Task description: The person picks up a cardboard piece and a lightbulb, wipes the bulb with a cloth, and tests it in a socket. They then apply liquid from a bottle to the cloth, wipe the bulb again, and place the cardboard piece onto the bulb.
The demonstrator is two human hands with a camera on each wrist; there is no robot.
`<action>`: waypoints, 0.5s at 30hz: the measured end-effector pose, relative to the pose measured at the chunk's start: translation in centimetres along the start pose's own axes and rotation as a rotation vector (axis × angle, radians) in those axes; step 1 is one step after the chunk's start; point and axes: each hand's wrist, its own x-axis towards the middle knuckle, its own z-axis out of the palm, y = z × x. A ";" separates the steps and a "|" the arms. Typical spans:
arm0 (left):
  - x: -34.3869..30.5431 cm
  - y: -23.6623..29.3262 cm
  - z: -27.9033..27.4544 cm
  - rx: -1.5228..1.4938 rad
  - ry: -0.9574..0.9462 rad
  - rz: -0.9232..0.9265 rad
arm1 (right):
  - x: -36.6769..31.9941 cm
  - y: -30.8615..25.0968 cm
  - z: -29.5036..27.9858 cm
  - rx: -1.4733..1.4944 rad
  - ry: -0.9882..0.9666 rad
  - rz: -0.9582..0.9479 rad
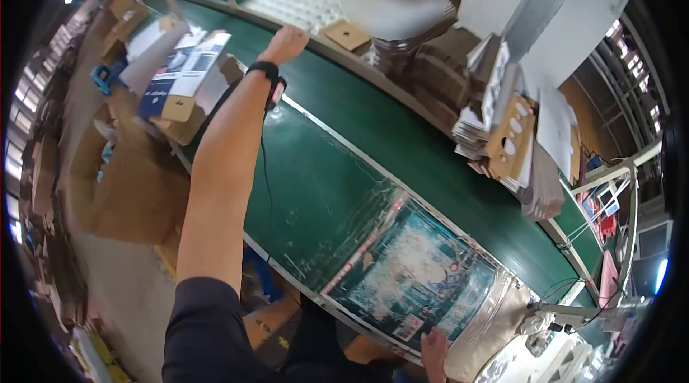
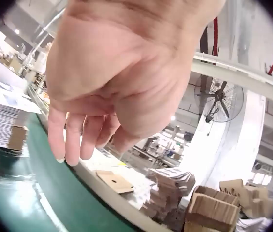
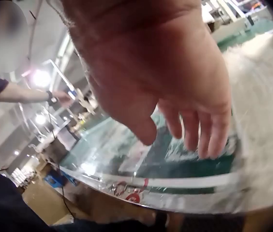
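Note:
The left arm reaches far over the green surface, and the left hand [image 1: 288,44] is above the rail at its far side. In the left wrist view the left hand [image 2: 119,82] has loosely bent fingers with nothing in them. Near it lies a brown cardboard piece with a hole [image 1: 347,35]. The right hand [image 1: 434,351] is at the near edge, by the worn, film-covered panel [image 1: 409,268]. In the right wrist view the fingers of the right hand [image 3: 160,82] hang relaxed over that panel and hold nothing.
Stacked printed sheets [image 1: 188,71] stand at the left, above a large cardboard box [image 1: 133,182]. White and brown cardboard pieces [image 1: 511,132] pile up beyond the belt at the right. White trays [image 1: 298,6] lie at the far side.

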 end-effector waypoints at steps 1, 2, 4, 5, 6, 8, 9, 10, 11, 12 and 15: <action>2.8 -0.3 2.0 -0.048 0.049 0.043 | 0.0 -2.1 0.5 -0.018 -0.011 0.047; 6.3 -1.7 4.3 -0.070 0.025 0.060 | 0.8 -3.9 1.1 -0.040 0.028 0.109; 12.3 -5.8 10.5 -0.050 -0.120 0.024 | 1.6 -1.5 2.7 -0.255 0.087 0.028; 16.7 -9.2 15.0 0.142 -0.113 0.143 | 3.1 -4.2 1.9 -0.262 0.108 0.032; 17.1 -8.0 14.4 -0.002 -0.093 -0.014 | 2.6 -6.7 0.9 -0.247 -0.045 0.242; 17.5 -6.4 13.9 -0.129 -0.161 -0.183 | 3.0 -9.4 0.7 -0.305 -0.093 0.418; 18.8 -6.7 15.4 -0.127 -0.102 -0.215 | 2.4 -4.2 2.2 -0.230 -0.082 0.458; 20.3 -6.9 16.4 -0.066 -0.121 -0.171 | 1.6 1.2 3.8 -0.154 -0.067 0.499; 21.8 -7.4 17.1 -0.001 -0.137 -0.129 | 1.1 5.9 5.2 -0.080 -0.051 0.539; 23.3 -7.7 17.8 0.015 -0.138 -0.151 | 1.7 2.2 3.8 -0.150 -0.050 0.588; 27.7 -9.3 21.2 -0.022 -0.292 -0.243 | 3.8 -1.9 2.3 -0.215 -0.063 0.680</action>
